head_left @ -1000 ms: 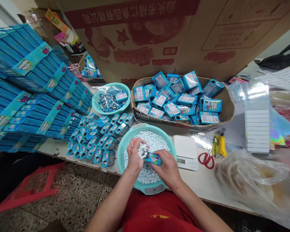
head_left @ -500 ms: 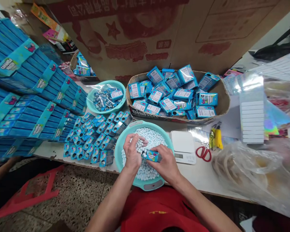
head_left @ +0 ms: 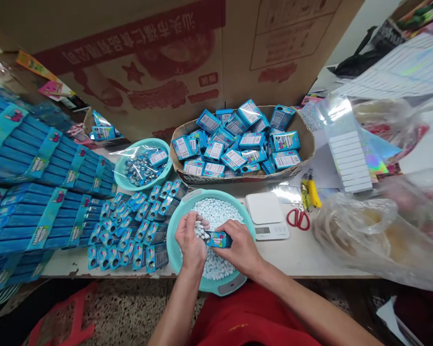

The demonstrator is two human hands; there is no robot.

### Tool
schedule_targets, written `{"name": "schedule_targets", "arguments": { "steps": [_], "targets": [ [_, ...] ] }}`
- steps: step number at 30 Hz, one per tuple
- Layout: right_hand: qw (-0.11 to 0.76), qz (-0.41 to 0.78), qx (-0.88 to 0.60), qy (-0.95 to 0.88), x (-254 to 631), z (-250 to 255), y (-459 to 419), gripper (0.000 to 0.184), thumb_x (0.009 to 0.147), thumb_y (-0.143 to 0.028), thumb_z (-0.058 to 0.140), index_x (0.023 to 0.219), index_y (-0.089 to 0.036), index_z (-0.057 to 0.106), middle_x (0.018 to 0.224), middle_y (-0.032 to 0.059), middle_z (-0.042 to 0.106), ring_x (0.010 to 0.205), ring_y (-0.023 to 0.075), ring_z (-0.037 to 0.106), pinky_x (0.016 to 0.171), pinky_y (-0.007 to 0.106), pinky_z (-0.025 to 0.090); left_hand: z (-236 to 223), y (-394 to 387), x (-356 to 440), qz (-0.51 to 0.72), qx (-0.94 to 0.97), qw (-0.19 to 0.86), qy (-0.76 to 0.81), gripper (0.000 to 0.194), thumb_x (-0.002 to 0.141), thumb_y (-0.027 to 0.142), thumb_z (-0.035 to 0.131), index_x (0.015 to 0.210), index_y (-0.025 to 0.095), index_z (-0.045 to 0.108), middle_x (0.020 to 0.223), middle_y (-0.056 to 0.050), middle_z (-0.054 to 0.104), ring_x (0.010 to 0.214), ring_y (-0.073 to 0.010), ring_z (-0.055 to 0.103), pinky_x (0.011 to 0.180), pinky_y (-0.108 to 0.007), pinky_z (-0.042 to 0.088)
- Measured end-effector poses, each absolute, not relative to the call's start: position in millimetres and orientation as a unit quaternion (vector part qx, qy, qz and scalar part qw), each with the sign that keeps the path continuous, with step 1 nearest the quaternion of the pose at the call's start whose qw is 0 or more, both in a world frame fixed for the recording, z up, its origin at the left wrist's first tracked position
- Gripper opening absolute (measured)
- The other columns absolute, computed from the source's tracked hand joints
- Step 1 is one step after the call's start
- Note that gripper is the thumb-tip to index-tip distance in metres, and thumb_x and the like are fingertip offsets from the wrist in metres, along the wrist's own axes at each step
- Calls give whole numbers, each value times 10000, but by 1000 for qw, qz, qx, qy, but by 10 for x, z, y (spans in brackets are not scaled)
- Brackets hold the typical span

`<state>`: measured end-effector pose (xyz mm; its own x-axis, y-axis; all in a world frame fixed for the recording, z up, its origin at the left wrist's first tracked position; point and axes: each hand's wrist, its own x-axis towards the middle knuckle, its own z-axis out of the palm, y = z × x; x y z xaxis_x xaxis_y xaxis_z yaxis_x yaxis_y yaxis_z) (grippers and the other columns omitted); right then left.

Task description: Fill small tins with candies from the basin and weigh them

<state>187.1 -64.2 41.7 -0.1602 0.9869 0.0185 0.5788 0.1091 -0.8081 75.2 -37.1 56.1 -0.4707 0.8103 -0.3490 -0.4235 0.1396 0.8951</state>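
Note:
My right hand point(head_left: 241, 246) grips a small blue candy box point(head_left: 217, 239), its end turned toward my left hand point(head_left: 190, 244). That left hand is cupped around several small white candies point(head_left: 201, 228), which lie against the box's end. Both hands are over a teal basin point(head_left: 172, 235) of pale candies point(head_left: 225, 212). On the left, several blue boxes point(head_left: 141, 228) stand in rows, round holes showing in their ends.
Behind the basin is a cut-down carton point(head_left: 308, 144) of blue boxes. A smaller teal bowl point(head_left: 120, 175) holds shiny round pieces. Stacked blue packs point(head_left: 39, 216) rise at left. To the right are a white scale point(head_left: 265, 209), red-handled scissors point(head_left: 293, 217), a yellow cutter point(head_left: 313, 193) and plastic bags point(head_left: 361, 230).
The camera view has swung to the right, so things at the back appear farther left. My hands still hold the candies and the box close together over the basin.

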Motion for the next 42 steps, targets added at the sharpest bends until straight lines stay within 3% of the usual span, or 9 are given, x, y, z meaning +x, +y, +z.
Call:
{"name": "schedule_targets", "arguments": {
  "steps": [5,11,18,24,29,35,42],
  "targets": [
    [312,343,-576,-673,1880,409,-650,229,643,-166,706,838,-222,598,820,9,621,824,213,567,718,320,373,559,-386,798,644,184,476,570,293,715,420,652,707,148,545,552,48,485,480,-74,484,477,-195,385],
    [329,345,-572,-667,1871,339,-641,215,653,-169,691,839,-224,598,813,6,619,818,208,566,705,310,383,510,-368,811,640,205,447,590,288,748,433,616,729,154,548,474,62,468,496,-104,525,570,-242,447],
    [325,319,-560,-692,1778,404,-591,223,677,-158,688,876,-223,611,813,16,619,817,210,551,703,314,370,538,-331,794,634,246,417,603,271,730,410,640,705,154,556,532,48,516,476,-84,493,479,-205,388],
    [330,319,-553,-695,1817,488,-573,250,670,-177,712,898,-226,620,841,25,638,837,221,558,728,331,371,572,-311,770,658,255,393,589,257,751,406,622,716,158,565,488,62,467,445,-77,454,481,-209,382],
    [324,348,-573,-668,1837,363,-571,310,617,-147,754,890,-212,622,836,24,638,839,231,568,728,338,389,492,-284,766,645,225,426,593,270,752,407,624,711,146,569,485,72,422,421,-51,404,446,-181,325],
    [337,380,-565,-650,1830,298,-578,353,593,-140,775,903,-216,626,852,16,631,858,227,564,746,338,406,504,-297,743,654,211,441,577,284,757,426,619,712,153,555,488,59,442,475,-83,483,485,-201,398],
    [357,402,-567,-624,1829,259,-554,337,596,-144,767,898,-221,637,851,16,627,861,221,562,758,338,424,565,-274,796,643,218,452,579,289,758,421,624,718,145,552,467,72,405,387,-40,358,380,-154,261]
  ]
}}
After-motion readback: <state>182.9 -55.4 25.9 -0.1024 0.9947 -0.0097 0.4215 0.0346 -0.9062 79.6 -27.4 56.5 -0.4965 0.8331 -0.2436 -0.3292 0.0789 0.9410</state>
